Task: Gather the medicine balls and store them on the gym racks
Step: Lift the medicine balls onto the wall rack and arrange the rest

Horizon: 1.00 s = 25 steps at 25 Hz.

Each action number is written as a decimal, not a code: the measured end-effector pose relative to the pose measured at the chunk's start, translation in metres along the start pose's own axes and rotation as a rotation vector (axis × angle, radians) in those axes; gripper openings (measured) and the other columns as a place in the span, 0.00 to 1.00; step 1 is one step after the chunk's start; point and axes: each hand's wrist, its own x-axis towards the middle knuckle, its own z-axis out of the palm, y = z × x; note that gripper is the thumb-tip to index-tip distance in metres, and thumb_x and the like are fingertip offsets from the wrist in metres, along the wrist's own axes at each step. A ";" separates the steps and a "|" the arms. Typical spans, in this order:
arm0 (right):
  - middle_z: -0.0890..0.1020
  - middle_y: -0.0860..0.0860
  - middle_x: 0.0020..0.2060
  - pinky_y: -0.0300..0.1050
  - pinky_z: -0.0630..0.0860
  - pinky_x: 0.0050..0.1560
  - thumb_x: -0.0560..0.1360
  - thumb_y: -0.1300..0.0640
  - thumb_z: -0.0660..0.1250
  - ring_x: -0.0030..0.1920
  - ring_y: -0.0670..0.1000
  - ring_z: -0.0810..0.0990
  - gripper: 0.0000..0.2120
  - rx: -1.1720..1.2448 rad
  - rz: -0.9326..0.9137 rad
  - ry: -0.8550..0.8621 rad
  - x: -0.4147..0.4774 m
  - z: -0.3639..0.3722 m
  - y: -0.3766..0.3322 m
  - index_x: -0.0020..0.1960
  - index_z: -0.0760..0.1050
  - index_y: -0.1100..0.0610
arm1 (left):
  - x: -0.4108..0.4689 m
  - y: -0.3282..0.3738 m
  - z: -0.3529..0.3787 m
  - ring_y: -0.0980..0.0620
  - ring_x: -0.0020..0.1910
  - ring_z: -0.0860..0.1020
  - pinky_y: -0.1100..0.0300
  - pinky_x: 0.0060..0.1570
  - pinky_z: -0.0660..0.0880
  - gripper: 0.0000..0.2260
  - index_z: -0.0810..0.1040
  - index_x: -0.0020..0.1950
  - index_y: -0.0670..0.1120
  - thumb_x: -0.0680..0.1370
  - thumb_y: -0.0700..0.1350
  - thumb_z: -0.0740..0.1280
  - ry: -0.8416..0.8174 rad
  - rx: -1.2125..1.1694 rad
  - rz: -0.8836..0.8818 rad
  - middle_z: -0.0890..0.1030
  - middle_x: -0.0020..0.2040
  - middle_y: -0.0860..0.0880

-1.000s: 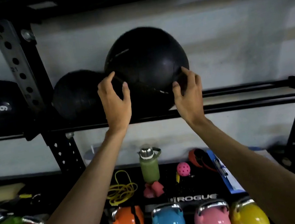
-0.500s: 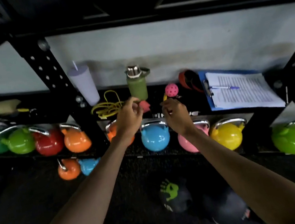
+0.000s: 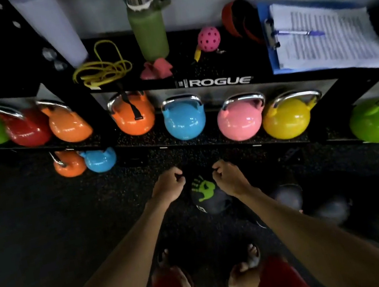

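While both hands are curled into loose fists and hold nothing, the ball is not yet secured. The left hand [image 3: 168, 185] and right hand [image 3: 228, 177] hover just above the black ball [image 3: 210, 203] with the green handprint, which lies on the floor [image 3: 47, 231] between them, near the low shelf [image 3: 211, 142].

I judge the main risk to be a late or lopsided grip. If the fingers do not spread wide round both sides, a heavy ball could slip and land on the feet [image 3: 179, 279], whose toes show uncovered. A nudge could instead roll it against the kettlebells [image 3: 184, 121] or among the blurred dark balls [image 3: 332, 210] at the right. Dim light and black on black make its edge hard to judge.
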 end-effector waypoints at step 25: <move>0.80 0.59 0.61 0.62 0.56 0.73 0.81 0.32 0.45 0.67 0.62 0.73 0.37 0.149 0.494 0.346 0.244 0.309 0.342 0.68 0.74 0.61 | 0.390 -0.274 0.364 0.46 0.60 0.79 0.48 0.62 0.76 0.38 0.78 0.68 0.53 0.67 0.77 0.65 -0.339 -0.911 -0.352 0.81 0.63 0.48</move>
